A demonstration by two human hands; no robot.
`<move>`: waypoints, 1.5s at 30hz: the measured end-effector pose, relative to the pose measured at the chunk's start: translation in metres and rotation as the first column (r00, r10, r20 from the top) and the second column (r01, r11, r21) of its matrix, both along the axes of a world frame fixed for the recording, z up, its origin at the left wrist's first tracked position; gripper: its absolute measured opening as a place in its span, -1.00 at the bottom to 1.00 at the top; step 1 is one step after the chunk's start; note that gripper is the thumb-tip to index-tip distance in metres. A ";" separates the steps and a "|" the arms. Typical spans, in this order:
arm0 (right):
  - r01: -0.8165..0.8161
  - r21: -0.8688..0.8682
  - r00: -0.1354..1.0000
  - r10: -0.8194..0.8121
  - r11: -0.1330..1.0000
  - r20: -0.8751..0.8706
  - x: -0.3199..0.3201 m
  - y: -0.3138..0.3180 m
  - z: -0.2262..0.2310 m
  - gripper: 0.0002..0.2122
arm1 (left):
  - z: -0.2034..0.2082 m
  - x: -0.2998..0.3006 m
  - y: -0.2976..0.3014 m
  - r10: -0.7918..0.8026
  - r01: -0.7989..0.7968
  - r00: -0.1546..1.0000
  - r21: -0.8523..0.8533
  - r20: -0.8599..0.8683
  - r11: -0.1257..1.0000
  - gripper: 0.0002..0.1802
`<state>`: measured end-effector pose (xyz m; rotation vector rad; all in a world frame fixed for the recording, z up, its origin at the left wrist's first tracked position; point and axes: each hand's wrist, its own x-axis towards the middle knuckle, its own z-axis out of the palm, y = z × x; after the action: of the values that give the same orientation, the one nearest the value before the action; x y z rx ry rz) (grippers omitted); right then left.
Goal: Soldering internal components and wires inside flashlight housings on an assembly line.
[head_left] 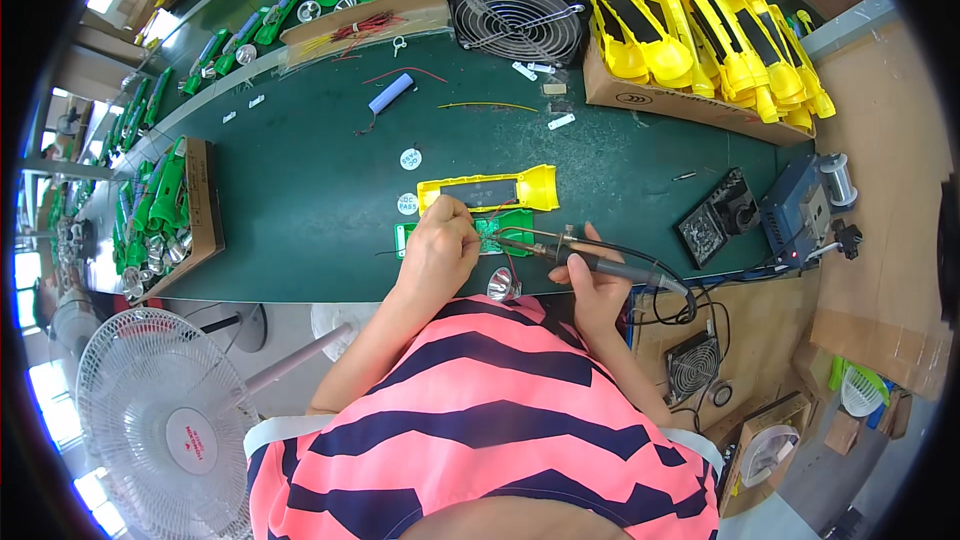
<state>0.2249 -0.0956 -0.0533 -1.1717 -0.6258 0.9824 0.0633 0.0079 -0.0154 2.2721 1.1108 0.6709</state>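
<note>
My left hand rests with curled fingers on a green circuit board at the near edge of the green table. It pinches something small that I cannot make out. My right hand grips a black soldering iron whose tip points left onto the board. A yellow flashlight shell with a dark panel lies just behind the board. A silver reflector cup sits at the table edge between my hands.
A cardboard box of yellow shells stands at back right, next to a black fan. A blue soldering station and black iron stand sit at right. A box of green parts sits left. A blue battery lies behind.
</note>
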 end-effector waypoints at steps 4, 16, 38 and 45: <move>-0.020 0.034 1.000 0.019 0.999 0.018 -0.001 0.001 -0.003 -0.81 | 0.002 0.000 -0.001 0.012 -0.012 1.000 -0.015 -0.009 1.000 -0.92; -0.027 0.068 0.994 0.020 0.997 0.111 0.000 0.000 -0.006 -0.84 | 0.000 0.001 -0.001 0.017 -0.018 1.000 -0.010 -0.013 1.000 -0.91; 0.099 0.151 0.984 -0.120 0.984 0.134 0.012 -0.001 -0.006 -0.86 | 0.000 0.000 0.000 0.005 -0.006 0.999 -0.013 -0.052 1.000 -0.86; 0.119 0.060 0.993 -0.118 0.991 -0.015 0.010 -0.003 0.000 -0.84 | 0.000 -0.002 0.001 0.000 -0.002 0.999 -0.051 -0.036 0.999 -0.82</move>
<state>0.2346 -0.0981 -0.0537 -1.1362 -0.5668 0.8632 0.0609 0.0090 -0.0151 2.2491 1.1335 0.5971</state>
